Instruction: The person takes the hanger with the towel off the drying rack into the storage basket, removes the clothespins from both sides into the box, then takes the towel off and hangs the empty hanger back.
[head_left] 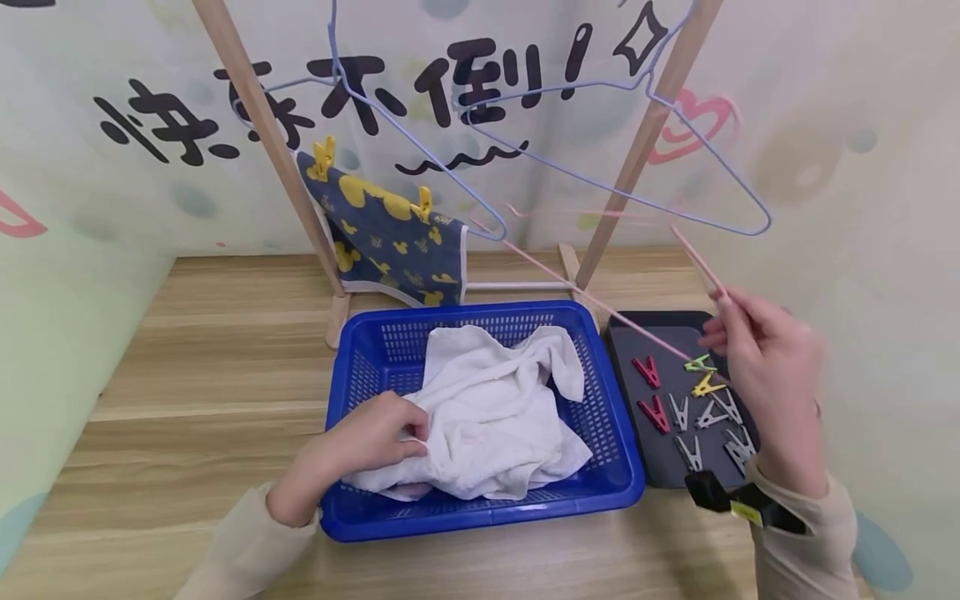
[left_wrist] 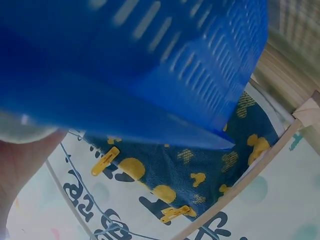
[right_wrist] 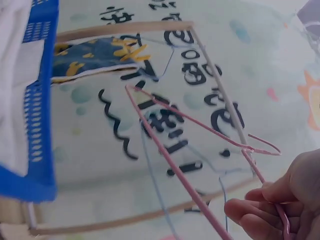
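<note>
My left hand (head_left: 382, 432) pinches the near-left edge of a white towel (head_left: 491, 417), which lies crumpled in a blue plastic basket (head_left: 480, 521). In the left wrist view the basket's wall (left_wrist: 165, 65) hides most of this hand. My right hand (head_left: 776, 358) grips a pink clothes hanger (head_left: 633, 323) by one part of its frame and holds it up above the dark tray. In the right wrist view, the pink hanger (right_wrist: 170, 157) stretches from the curled fingers toward the rack, its hook close to the hand.
A wooden rack (head_left: 258, 117) stands behind the basket with blue hangers (head_left: 420, 150) on it. Yellow clothespins (head_left: 423, 204) grip a navy cloth (head_left: 390, 250) with yellow prints there. To the right, a dark tray (head_left: 637, 467) holds several red, grey, green and yellow clothespins (head_left: 651, 372).
</note>
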